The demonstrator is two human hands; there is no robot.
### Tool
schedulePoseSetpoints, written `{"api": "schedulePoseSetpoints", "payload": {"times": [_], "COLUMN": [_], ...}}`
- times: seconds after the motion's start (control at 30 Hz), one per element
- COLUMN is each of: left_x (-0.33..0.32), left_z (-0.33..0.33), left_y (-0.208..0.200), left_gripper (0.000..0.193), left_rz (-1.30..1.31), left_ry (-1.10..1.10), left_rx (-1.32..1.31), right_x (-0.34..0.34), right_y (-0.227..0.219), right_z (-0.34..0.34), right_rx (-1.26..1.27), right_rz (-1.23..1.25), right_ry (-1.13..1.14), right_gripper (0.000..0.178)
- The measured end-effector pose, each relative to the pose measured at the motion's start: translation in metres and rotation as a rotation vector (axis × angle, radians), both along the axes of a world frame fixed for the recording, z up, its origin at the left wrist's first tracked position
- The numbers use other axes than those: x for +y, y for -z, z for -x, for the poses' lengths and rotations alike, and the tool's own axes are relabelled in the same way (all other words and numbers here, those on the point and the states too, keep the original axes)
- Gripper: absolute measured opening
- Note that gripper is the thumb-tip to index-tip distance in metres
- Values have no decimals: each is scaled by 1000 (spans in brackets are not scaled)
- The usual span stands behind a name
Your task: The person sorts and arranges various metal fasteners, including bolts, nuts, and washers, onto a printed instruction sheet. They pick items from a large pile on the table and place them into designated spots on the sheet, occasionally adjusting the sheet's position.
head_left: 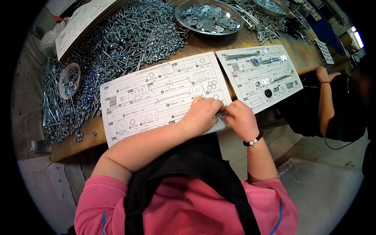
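My left hand [200, 116] and my right hand [241, 120] meet over the lower right part of a white printed sheet [131, 96] with line drawings of bolts, nuts and washers. Fingertips of both are pinched together around small shiny metal pieces [219, 115], which look like nuts but are mostly hidden. A black bead bracelet circles my right wrist. To the right lies a second printed sheet [256, 92], with bolts [282, 77], washers, nuts and a round black part [268, 93] resting on its drawings.
A large heap of bolts and nuts [129, 35] covers the table's left side, with a small bowl [70, 80] of hardware on it. A metal bowl of washers [209, 17] stands behind the sheets. More bolts lie at back right. At the right, another person's arm [326, 94] rests by the table.
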State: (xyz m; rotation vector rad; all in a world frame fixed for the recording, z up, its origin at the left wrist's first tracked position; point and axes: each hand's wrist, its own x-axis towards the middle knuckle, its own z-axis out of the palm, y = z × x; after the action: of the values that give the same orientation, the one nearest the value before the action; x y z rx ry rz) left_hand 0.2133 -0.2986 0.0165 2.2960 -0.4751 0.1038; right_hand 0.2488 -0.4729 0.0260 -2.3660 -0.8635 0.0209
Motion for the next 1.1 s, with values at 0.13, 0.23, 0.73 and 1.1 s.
{"api": "schedulePoseSetpoints", "payload": {"times": [0.13,0.23,0.73,1.1], "left_x": [-1,-1,171,303], "left_z": [0,0,24,29], "left_y": [2,4,-24,-27], "left_gripper": [24,25,22,34], "left_rz": [-1,-37,-72,-59], "left_ry": [-2,-14,-416,-772], "left_rx": [2,1,111,49], "right_x": [1,1,46,192], "right_y": [0,-1,-43,-22], "right_z": [0,-4,-49,-102], "right_rx": [8,54,253,121], "right_rz": [15,11,-34,75], "right_ry": [2,-16,-191,-397], "right_gripper": [17,20,24,20]}}
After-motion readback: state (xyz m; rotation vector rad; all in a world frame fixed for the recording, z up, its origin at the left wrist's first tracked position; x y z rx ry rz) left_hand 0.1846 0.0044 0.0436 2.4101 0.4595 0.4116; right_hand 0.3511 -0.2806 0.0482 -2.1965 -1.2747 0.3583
